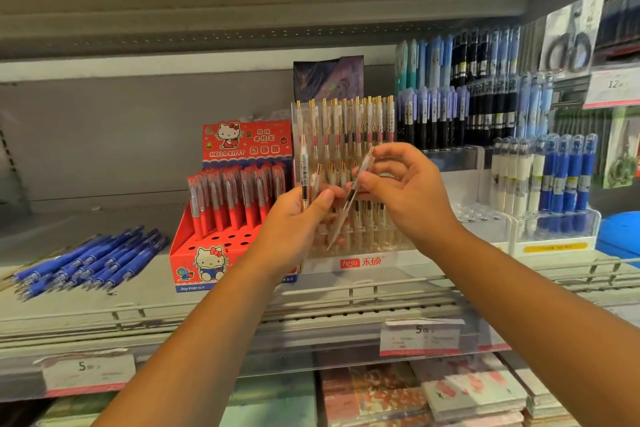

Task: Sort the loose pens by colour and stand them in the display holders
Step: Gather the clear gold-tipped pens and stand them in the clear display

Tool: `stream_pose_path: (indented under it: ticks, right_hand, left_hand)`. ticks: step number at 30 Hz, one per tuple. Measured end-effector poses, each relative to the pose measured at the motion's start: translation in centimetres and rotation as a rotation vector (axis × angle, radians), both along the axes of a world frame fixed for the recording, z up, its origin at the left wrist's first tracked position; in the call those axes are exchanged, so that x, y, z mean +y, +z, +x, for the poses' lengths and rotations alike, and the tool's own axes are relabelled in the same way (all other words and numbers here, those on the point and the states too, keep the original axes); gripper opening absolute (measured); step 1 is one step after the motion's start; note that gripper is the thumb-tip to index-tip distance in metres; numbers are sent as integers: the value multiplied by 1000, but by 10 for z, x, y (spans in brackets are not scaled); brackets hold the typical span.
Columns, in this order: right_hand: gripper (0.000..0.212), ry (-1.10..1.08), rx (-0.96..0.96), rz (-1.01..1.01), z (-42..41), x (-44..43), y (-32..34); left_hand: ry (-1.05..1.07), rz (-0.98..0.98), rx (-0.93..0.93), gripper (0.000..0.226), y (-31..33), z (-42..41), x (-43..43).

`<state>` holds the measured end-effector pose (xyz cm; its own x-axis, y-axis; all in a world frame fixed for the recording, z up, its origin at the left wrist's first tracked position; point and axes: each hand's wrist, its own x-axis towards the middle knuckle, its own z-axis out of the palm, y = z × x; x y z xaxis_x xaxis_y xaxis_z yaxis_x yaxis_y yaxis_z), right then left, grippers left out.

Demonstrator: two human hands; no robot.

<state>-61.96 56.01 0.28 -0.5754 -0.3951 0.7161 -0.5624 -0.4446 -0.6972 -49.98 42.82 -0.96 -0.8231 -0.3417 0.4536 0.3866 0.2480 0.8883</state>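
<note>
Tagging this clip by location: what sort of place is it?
Likely a stationery shop: shelf price tags, a Hello Kitty pen display box, rows of pens in clear holders.

We see a grey shop shelf (86, 218) with a low wire rail (346, 292) along its front edge. At its left a heap of loose blue pens (90, 260) lies flat. Just beside it stands a red display box (207, 265), with red pens (235, 198) upright in its back rows. Next comes a white-based holder (401, 258) of gold-clipped pens (346, 121), then a clear holder (561, 230) of white and blue pens (554, 177).
</note>
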Motion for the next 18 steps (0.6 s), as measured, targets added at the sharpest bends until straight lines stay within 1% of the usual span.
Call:
stream_pose_path:
  ticks: [5, 8, 11, 14, 16, 18]
  right_hand:
    - [26, -67, -74, -95, -11, 8, 4]
    - [26, -161, -114, -131, -22, 14, 6]
    - [26, -278, -88, -150, -32, 19, 7]
    - [24, -395, -47, -158, -39, 24, 7]
    - [22, -450, -20, -138, -43, 24, 6]
    - [25, -478, 9, -73, -46, 21, 4]
  left_hand:
    - [97, 2, 38, 16, 2, -1, -1]
    - [166, -60, 25, 15, 3, 0, -2]
    - [137, -38, 23, 14, 4, 0, -3]
    - [121, -61, 18, 17, 4, 1, -4]
    - [109, -56, 3, 22, 3, 1, -5]
    - [98, 2, -6, 21, 2, 0, -6]
